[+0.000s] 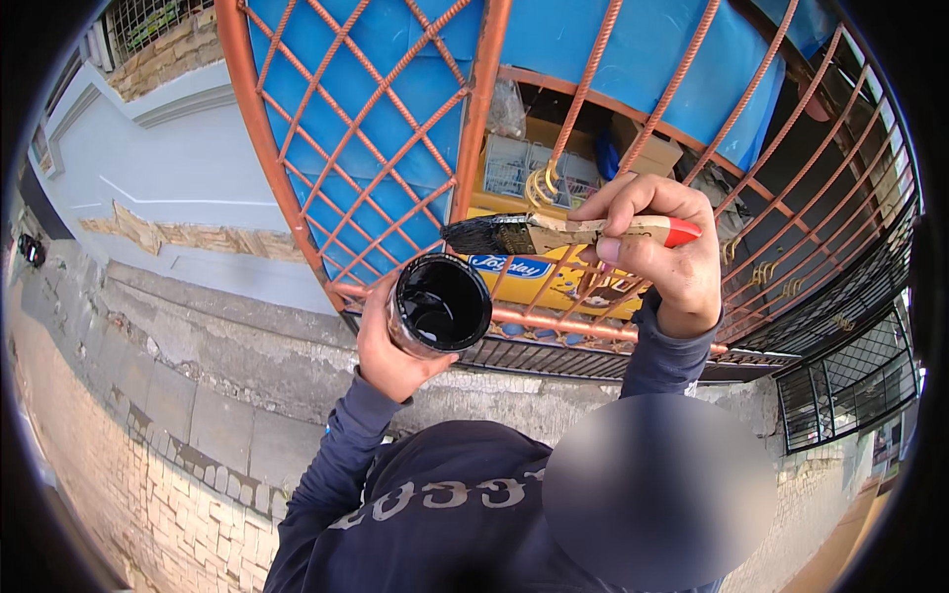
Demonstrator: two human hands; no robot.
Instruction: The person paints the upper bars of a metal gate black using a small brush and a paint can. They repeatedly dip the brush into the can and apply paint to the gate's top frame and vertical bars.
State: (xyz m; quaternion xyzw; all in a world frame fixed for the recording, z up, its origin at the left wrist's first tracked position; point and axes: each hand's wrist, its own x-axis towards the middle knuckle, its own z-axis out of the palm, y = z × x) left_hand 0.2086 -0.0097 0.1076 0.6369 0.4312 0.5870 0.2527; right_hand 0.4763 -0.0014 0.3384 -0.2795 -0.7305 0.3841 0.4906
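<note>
My left hand [393, 345] is wrapped around a round can of black paint [445, 296], its mouth facing up. Glossy black coats the inside and the rim. Between the thumb and fingers of my right hand [660, 248] is a flat paintbrush [571, 231] with a wooden handle and a red end. Its blackened bristles point left, above the can's rim and apart from it as far as I can tell. Just beyond both hands rises a grille of rust-orange ribbed steel bars [586, 81], with gold-coloured scroll ornaments [543, 184] on some bars.
Blue sheeting [356, 111] backs the lattice panel at the left. A yellow printed carton [534, 278] and wire baskets [511, 167] sit behind the bars. Black-painted metalwork [845, 378] stands at the right. Below are a concrete ledge [474, 389] and paving [222, 511].
</note>
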